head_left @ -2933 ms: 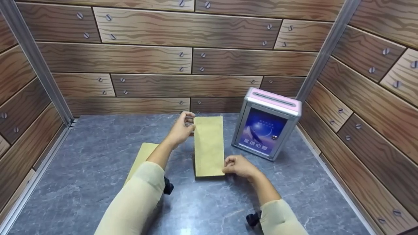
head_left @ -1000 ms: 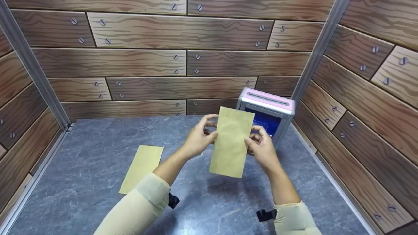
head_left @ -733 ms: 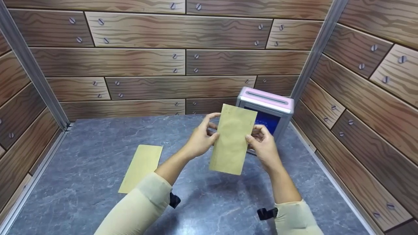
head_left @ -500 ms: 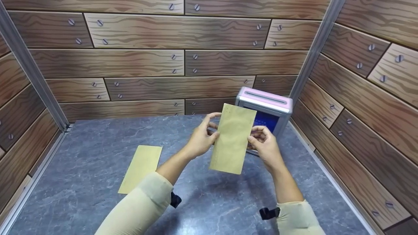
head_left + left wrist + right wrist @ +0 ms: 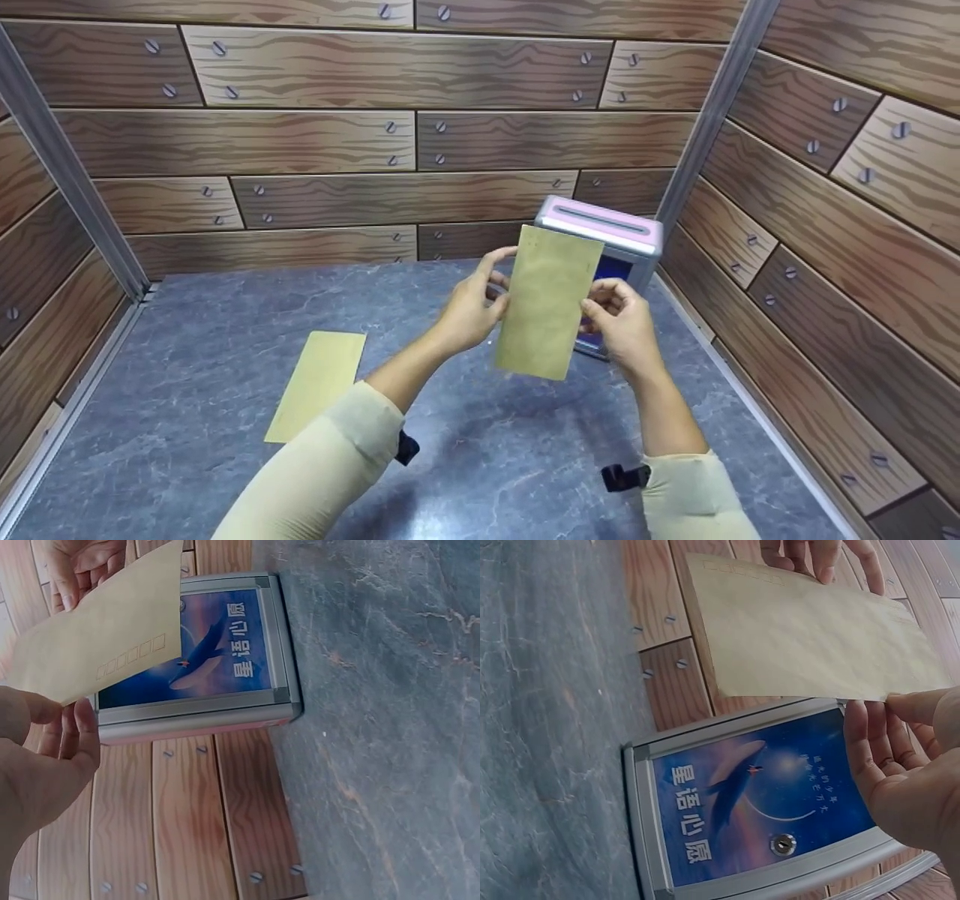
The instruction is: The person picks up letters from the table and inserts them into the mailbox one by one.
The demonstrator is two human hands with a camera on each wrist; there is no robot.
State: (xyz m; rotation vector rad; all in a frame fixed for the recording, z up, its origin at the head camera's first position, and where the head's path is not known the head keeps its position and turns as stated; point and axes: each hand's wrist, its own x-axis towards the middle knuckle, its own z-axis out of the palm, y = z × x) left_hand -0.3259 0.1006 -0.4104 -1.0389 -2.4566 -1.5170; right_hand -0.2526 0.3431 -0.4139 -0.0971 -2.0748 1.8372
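A tan paper envelope (image 5: 550,304) is held up off the table, long side near upright and slightly tilted. My left hand (image 5: 474,304) pinches its left edge between thumb and fingers. At the opposite edge, my right hand (image 5: 624,322) pinches it the same way. Printed postcode squares show on the envelope (image 5: 112,630) in the left wrist view. Behind it stands a silver-framed box (image 5: 645,259) with a pink top and a long slot (image 5: 604,220). The box's blue front (image 5: 742,795), with a whale picture and a keyhole lock (image 5: 783,844), is partly hidden by the envelope in the head view.
A second tan envelope (image 5: 319,382) lies flat on the grey marbled table (image 5: 195,360), left of my left forearm. Wood-patterned walls (image 5: 300,139) with metal corner posts (image 5: 690,135) enclose the back and both sides.
Both hands have lifted the envelope from low over the table, carrying it up and to the right until it overlaps the box. Over the last half second it rises a little further.
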